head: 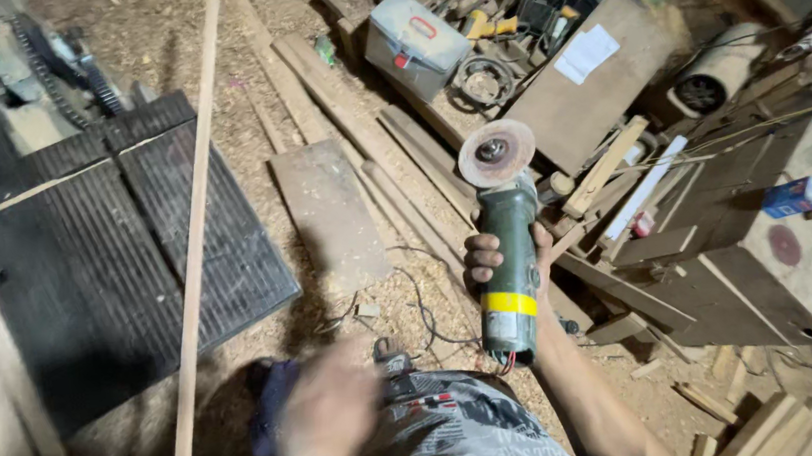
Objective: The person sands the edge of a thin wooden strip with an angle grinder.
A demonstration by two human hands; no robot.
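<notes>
You've got the angle grinder [506, 248] in your right hand [501, 253], fingers wrapped firmly round the green body just above the yellow band, and you're holding it out in front of you over the sawdust-covered floor [205, 38]. Its long axis runs almost straight away from you: the motor end with its loose wires sits near, close to your lap, and the worn disc [496, 152] points far, tipped a touch to the right, facing up toward the camera. Your left hand [330, 412] is lower and nearer, off to the left of the tool, blurred, so I can't tell whether it is loose or clenched; nothing shows in it. It sits well apart from the grinder, so the right hand alone carries the tool. Beyond the disc lie wooden planks [389, 159] and a grey toolbox [415, 44]; to the left a long wooden strip [195, 250] crosses a dark ribbed mat [108, 259].
</notes>
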